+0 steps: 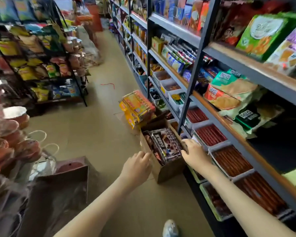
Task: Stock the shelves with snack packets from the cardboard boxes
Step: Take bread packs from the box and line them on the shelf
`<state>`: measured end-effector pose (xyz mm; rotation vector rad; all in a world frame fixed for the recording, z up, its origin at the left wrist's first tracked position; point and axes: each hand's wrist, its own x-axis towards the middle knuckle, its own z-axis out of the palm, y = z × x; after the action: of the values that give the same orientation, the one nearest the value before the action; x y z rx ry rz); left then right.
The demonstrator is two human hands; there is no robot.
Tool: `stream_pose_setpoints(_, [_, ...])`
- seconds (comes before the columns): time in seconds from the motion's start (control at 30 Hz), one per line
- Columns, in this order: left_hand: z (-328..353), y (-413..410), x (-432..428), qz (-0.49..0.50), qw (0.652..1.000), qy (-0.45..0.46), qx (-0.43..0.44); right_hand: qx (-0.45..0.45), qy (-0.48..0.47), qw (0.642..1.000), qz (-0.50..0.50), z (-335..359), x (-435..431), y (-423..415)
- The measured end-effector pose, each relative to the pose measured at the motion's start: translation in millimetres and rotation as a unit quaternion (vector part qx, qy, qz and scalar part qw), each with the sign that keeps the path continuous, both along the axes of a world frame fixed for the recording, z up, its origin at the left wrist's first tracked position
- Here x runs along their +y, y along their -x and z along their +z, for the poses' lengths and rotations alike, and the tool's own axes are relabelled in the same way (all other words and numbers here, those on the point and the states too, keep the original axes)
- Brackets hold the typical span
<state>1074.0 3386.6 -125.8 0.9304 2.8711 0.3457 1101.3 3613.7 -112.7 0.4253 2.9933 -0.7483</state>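
Observation:
An open cardboard box (167, 170) stands on the floor beside the right-hand shelves (232, 124). Dark brown snack packets (166, 144) stand packed inside it. My left hand (138, 164) grips the box's left wall at the rim. At the right rim of the box my right hand (194, 153) has its fingers curled over the edge, against the packets. Behind it a second box holds yellow and orange snack packets (137, 106).
Trays of red sausage sticks (229, 159) fill the low shelf at the right. A brown cardboard box (58, 190) lies at the lower left by bags of bowl noodles (9, 134). A crisp rack (41, 65) stands across the aisle. My shoe (170, 228) shows below.

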Motion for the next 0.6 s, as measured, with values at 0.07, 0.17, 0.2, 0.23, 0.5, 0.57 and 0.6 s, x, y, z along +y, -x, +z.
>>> stream_pose_setpoints(0.07, [-31.0,46.1,18.8,0.003,0.999,0.01,-0.032,-0.03,0.011,0.999,0.005,-33.8,25.3,47.7])
stream_pose_setpoints(0.17, [-53.9,112.5,48.1,0.033,0.997,0.036,-0.066,-0.068,0.031,0.997,0.012,-65.1,53.8,120.2])
stream_pose_setpoints(0.2, [-59.0,135.7,55.6,0.043,0.996,0.04,-0.066,-0.071,0.031,0.997,0.016,-73.6,61.3,145.2])
stream_pose_setpoints(0.23, [-61.6,157.3,62.8,0.051,0.996,0.044,-0.058,-0.078,0.03,0.996,0.022,-77.5,66.6,170.0])
stream_pose_setpoints(0.5, [-112.4,335.9,58.3,0.134,0.99,0.032,-0.041,-0.114,0.039,0.991,0.056,-111.2,71.5,367.1])
stream_pose_setpoints(0.57, [-137.7,388.7,57.1,0.152,0.986,0.034,-0.052,-0.117,0.028,0.991,0.057,-132.9,66.9,414.5])
stream_pose_setpoints(0.6, [-152.5,418.2,57.2,0.15,0.986,0.039,-0.058,-0.118,0.014,0.991,0.061,-146.9,63.2,438.5])
